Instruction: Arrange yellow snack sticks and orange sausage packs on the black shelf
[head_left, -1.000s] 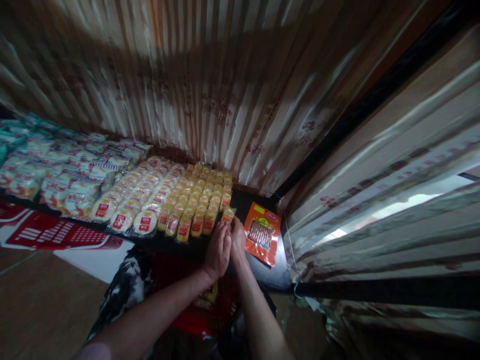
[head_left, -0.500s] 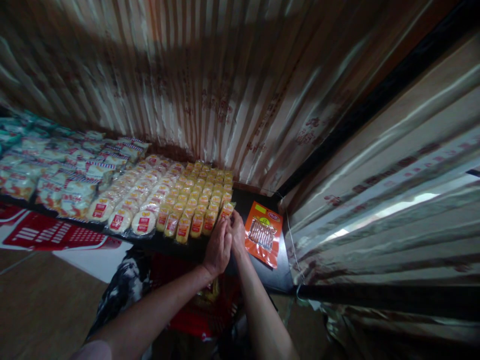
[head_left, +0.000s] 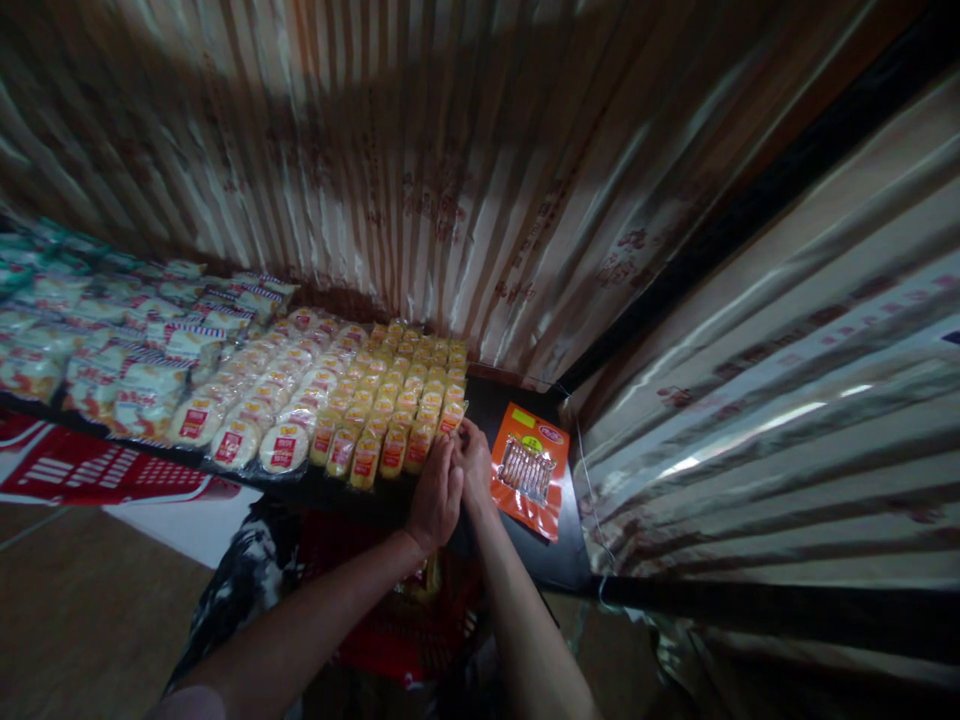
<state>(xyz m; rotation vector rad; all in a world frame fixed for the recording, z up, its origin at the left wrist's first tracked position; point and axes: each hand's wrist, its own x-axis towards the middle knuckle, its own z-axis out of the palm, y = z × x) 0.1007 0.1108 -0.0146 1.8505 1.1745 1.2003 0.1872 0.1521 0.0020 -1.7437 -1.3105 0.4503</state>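
My left hand [head_left: 436, 492] and my right hand [head_left: 474, 462] meet at the front right corner of the rows of small yellow wrapped cakes [head_left: 391, 398]. Between their fingertips is one wrapped cake [head_left: 451, 416] in clear film with a red label, its lower end hidden by the fingers. Both hands are closed around its near end, left fingers on the left side and right fingers on the right. Just right of my right hand, an orange snack packet [head_left: 529, 470] with a window onto stick-like pieces lies flat on the black shelf [head_left: 564, 540].
Left of the yellow cakes stand rows of round white wrapped cakes [head_left: 283, 447], then larger bread bags [head_left: 146, 397] and green packets [head_left: 45, 245]. Creased printed sheeting [head_left: 450, 200] walls the back and right. A red basket [head_left: 390, 650] sits below my arms, another red basket [head_left: 112, 472] at left.
The view has shifted very slightly. My hands stay at the same wrapped cake, with only a small change in the right fingers; the rows have not visibly moved.
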